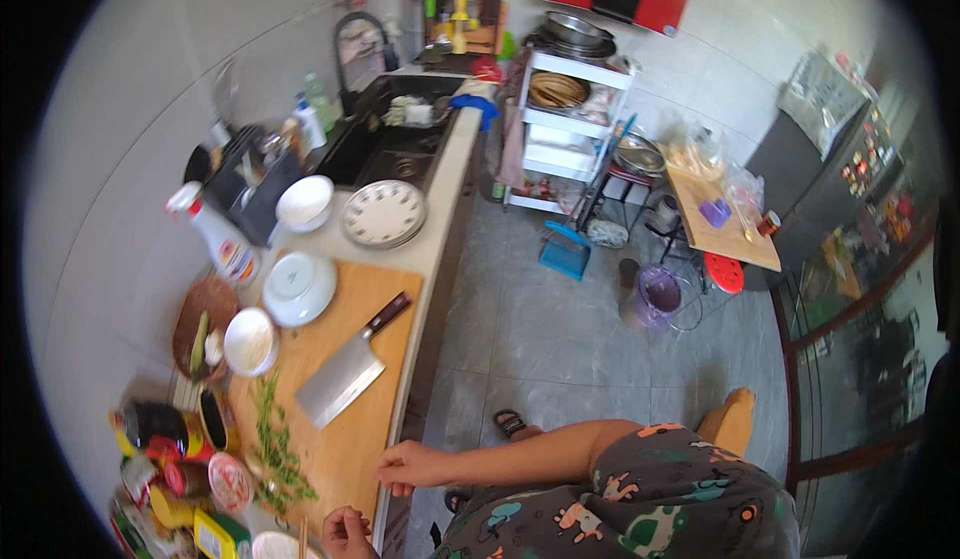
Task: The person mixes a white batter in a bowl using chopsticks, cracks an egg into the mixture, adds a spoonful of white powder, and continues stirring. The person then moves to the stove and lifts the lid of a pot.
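Note:
My right hand (409,467) hovers at the front edge of the wooden cutting board (345,439), its fingers curled with nothing visible in them. My left hand (347,533), partly cut off by the lower rim, is loosely curled beside a pair of chopsticks (303,538) at a white bowl (277,545). No object shows in that hand either. On the board lies a cleaver (341,382), its dark handle pointing away towards the sink. Chopped green leaves and stems (274,446) are strewn along the board's left side. A white bowl with pale contents (251,341) stands near them.
An upturned bowl (298,289), stacked plates (384,214) and a spray bottle (214,232) stand towards the black sink (405,131). Jars and bottles (165,439) crowd the wall side. A purple bucket (660,292) and blue dustpan (566,250) are on the floor.

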The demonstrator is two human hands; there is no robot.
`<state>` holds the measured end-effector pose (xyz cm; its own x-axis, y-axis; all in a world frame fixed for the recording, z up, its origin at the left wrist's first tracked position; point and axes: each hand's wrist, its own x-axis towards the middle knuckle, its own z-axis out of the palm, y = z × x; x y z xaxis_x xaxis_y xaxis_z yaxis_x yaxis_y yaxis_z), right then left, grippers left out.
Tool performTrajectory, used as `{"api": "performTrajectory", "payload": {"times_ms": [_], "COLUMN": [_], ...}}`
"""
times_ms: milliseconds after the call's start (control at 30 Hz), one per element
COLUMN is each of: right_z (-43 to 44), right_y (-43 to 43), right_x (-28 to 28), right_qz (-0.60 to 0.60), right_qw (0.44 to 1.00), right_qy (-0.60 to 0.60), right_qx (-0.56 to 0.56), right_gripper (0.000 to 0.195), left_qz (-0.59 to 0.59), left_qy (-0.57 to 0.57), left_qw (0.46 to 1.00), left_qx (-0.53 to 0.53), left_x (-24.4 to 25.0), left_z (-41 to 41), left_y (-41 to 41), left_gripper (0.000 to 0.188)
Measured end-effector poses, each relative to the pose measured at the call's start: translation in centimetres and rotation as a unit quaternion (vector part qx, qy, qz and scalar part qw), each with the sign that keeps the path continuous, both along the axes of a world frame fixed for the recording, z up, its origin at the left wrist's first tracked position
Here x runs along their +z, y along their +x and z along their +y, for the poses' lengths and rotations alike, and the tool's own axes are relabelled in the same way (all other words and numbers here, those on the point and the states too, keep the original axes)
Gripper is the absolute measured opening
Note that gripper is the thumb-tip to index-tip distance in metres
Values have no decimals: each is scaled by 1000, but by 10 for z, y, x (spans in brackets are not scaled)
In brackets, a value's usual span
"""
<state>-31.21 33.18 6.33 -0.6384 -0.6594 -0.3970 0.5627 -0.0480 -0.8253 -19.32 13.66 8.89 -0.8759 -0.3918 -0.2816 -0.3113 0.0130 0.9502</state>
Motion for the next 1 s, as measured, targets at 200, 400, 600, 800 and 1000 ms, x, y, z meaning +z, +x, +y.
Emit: {"api": "performTrajectory", "payload": {"times_ms": [200, 400, 600, 800, 1000], "right_z": [152, 293, 397, 502, 615], "right_y": [-71, -141, -215, -308, -428], "right_x": [14, 8, -11, -75, -95], "right_qz": [8, -22, -7, 65, 231], "right_qw": [994, 980, 960, 940, 829], "right_qy": [33, 65, 81, 208, 460], "right_qx": [-99, -189, -267, -261, -219], "right_gripper": [26, 26, 26, 24, 19], "left_qz": [94, 142, 165, 199, 205], "left_qy": [-29, -86, -229, -312, -396], "left_qw": [985, 952, 886, 845, 809], "left_qx": [-140, -257, -368, -386, -384], "left_x": [6, 5, 7, -2, -19], "left_z": [131, 265, 340, 393, 449], "left_y": [-135, -239, -336, -464, -587], "left_gripper": [10, 17, 17, 30, 49]}}
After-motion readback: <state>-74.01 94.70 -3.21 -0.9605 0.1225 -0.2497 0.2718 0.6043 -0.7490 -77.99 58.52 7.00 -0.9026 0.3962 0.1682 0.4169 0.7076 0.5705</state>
